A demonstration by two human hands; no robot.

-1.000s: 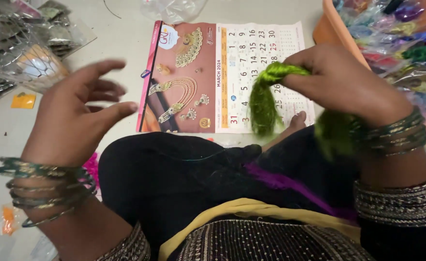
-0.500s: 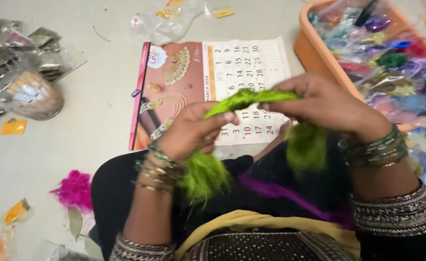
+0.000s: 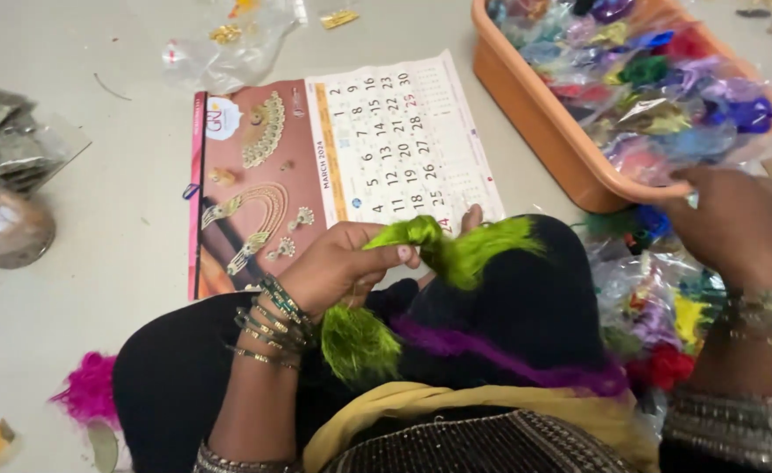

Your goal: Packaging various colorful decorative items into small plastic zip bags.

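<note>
The person is sitting on the floor, and the left hand [image 3: 344,265] is curling in over the lap, wrist bent and stacked with thin bangles [image 3: 272,320], its thumb and fingertips pinching together on a bright green tassel [image 3: 430,254]. The grip is closing on the knotted middle of the piece, so that one fluffy end is spreading out to the right over the dark knee while the other end is hanging below the hand as a rounder tuft (the fibres look soft and frayed, almost feathery). The tassel is lying across the lap, just below the bottom edge of a wall calendar [image 3: 342,166] spread flat on the floor.

The right hand [image 3: 732,223] is stretching out to the side, back of the hand upward, resting at the near rim of an orange tray [image 3: 548,131] heaped with clear packets of coloured tassels. Its fingers are turning down out of sight, so I cannot tell whether they are gripping anything. More clear packets [image 3: 657,315] are lying beneath that wrist. A pink tuft [image 3: 88,390] is lying on the floor by the left elbow.
</note>
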